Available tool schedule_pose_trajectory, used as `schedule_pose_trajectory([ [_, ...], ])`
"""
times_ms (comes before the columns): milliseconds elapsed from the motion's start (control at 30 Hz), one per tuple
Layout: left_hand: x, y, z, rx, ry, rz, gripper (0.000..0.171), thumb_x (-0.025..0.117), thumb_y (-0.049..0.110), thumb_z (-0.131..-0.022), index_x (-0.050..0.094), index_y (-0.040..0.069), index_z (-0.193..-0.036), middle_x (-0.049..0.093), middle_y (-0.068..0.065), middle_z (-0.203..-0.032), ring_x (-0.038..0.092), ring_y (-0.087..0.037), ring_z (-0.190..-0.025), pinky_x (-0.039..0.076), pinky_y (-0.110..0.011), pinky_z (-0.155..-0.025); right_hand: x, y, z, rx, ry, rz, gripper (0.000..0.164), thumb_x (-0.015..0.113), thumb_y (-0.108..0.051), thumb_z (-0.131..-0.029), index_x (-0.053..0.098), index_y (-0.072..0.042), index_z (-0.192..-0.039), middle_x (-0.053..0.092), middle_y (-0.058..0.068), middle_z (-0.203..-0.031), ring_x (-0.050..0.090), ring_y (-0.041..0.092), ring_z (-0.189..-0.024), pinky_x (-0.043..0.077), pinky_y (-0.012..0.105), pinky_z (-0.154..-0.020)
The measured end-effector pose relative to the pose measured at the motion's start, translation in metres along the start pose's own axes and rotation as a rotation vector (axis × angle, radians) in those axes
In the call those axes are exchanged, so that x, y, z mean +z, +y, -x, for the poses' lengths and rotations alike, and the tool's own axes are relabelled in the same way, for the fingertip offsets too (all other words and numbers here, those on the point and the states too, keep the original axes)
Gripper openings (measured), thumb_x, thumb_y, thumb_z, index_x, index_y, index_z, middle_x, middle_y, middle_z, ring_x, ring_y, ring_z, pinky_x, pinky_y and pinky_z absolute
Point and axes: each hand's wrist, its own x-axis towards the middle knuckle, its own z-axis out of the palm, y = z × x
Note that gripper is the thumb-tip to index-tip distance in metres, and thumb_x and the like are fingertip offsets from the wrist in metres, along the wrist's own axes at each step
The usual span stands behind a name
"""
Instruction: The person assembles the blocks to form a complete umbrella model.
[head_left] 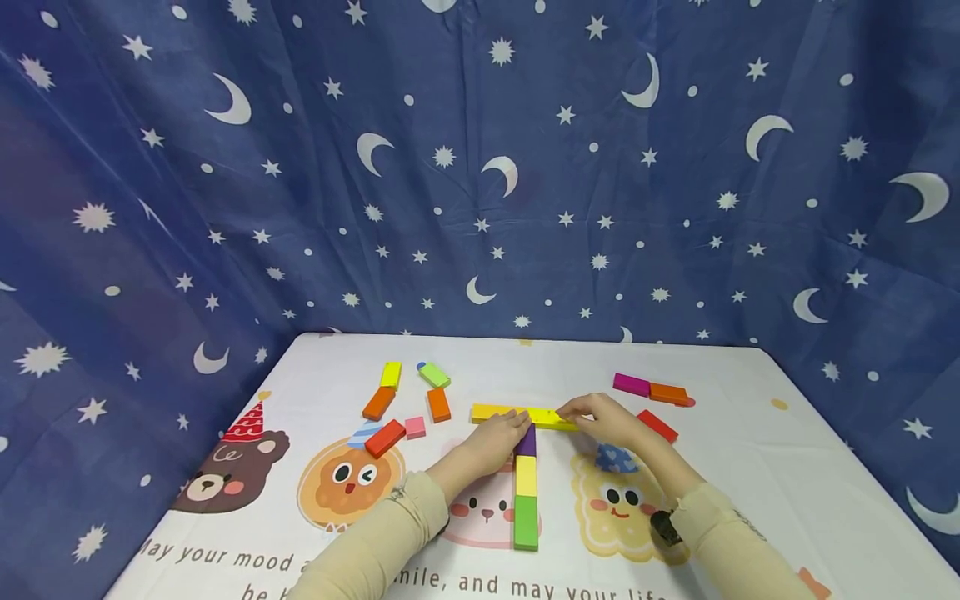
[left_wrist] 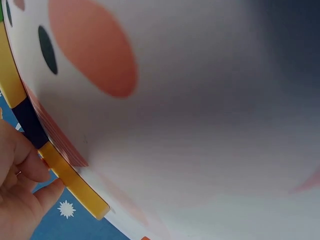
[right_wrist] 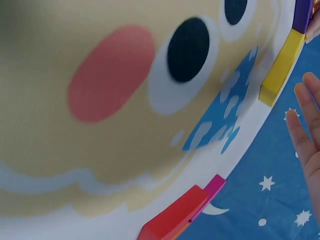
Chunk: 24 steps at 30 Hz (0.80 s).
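A dark blue curtain (head_left: 450, 108) with white moons and stars rises behind a table (head_left: 738, 467) covered by a white cartoon-printed cloth. On the cloth, near the middle, lies the work: an amber block (head_left: 493, 412) on the left and a bright yellow block (head_left: 547, 419) on the right form a crosswise row. From about where they meet, a purple block (head_left: 527, 442), a pale yellow block (head_left: 527, 477) and a green block (head_left: 527, 525) run end to end toward the near edge.

The left hand (head_left: 495, 442) lies over the junction, fingers extended against the blocks rather than wrapped round them. The right hand (head_left: 603, 419) is at the right end of the row with straightened fingers, grasping nothing; the right wrist view shows a gap between them and the bright yellow block.

Loose blocks lie on both sides: to the far right a magenta block (head_left: 632, 384), an orange block (head_left: 667, 394) and a red block (head_left: 657, 426); to the left several more, the smallest a pink cube (head_left: 415, 427).

The step in hand appears to be squaring up the row; the next move probably calls for a gentle release that leaves the joints undisturbed.
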Motion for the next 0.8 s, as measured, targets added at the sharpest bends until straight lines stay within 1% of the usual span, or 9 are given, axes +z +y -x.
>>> schedule_pose_trajectory([
  [167, 0.0, 0.001, 0.001, 0.004, 0.009, -0.027, 0.052, 0.06, 0.012, -0.091, 0.044, 0.011, -0.141, 0.043, -0.003, -0.147, 0.042, -0.019, -0.135, 0.038, -0.035, -0.109, -0.006, 0.003, 0.008, 0.024, 0.012, 0.044, 0.024, 0.056, -0.003, -0.09, 0.067, 0.003, -0.11, 0.07, 0.015, -0.109, 0.064, 0.033, -0.105, 0.051, 0.049, -0.09],
  [367, 0.0, 0.001, 0.0, 0.001, 0.029, -0.031, 0.055, 0.065, 0.014, -0.088, 0.046, 0.011, -0.14, 0.045, -0.002, -0.145, 0.044, -0.018, -0.134, 0.038, -0.033, -0.109, -0.012, 0.009, 0.019, 0.073, 0.059, 0.103, 0.024, 0.06, -0.005, -0.089, 0.068, 0.0, -0.11, 0.069, 0.014, -0.109, 0.063, 0.033, -0.105, 0.05, 0.049, -0.091],
  [567, -0.001, 0.001, -0.002, 0.005, 0.031, -0.034, 0.058, 0.067, 0.016, -0.086, 0.046, 0.011, -0.14, 0.046, -0.003, -0.145, 0.044, -0.018, -0.133, 0.038, -0.032, -0.109, -0.017, 0.019, 0.031, 0.085, 0.104, 0.142, 0.024, 0.062, -0.005, -0.087, 0.068, 0.001, -0.109, 0.07, 0.015, -0.107, 0.064, 0.034, -0.102, 0.05, 0.052, -0.089],
  [700, -0.001, 0.001, -0.001, 0.002, 0.024, -0.039, 0.057, 0.067, 0.014, -0.087, 0.046, 0.011, -0.14, 0.046, -0.003, -0.144, 0.044, -0.018, -0.133, 0.038, -0.032, -0.109, -0.019, 0.025, 0.037, 0.161, 0.117, 0.149, 0.027, 0.064, -0.008, -0.086, 0.067, 0.001, -0.111, 0.069, 0.017, -0.109, 0.062, 0.036, -0.105, 0.05, 0.053, -0.09],
  [800, 0.0, 0.001, -0.001, 0.006, 0.033, -0.046, 0.056, 0.066, 0.014, -0.087, 0.047, 0.01, -0.139, 0.047, -0.003, -0.144, 0.045, -0.019, -0.132, 0.039, -0.032, -0.108, -0.021, 0.031, 0.04, 0.209, 0.147, 0.182, 0.03, 0.067, -0.01, -0.084, 0.067, 0.001, -0.112, 0.068, 0.018, -0.109, 0.062, 0.037, -0.104, 0.051, 0.051, -0.089],
])
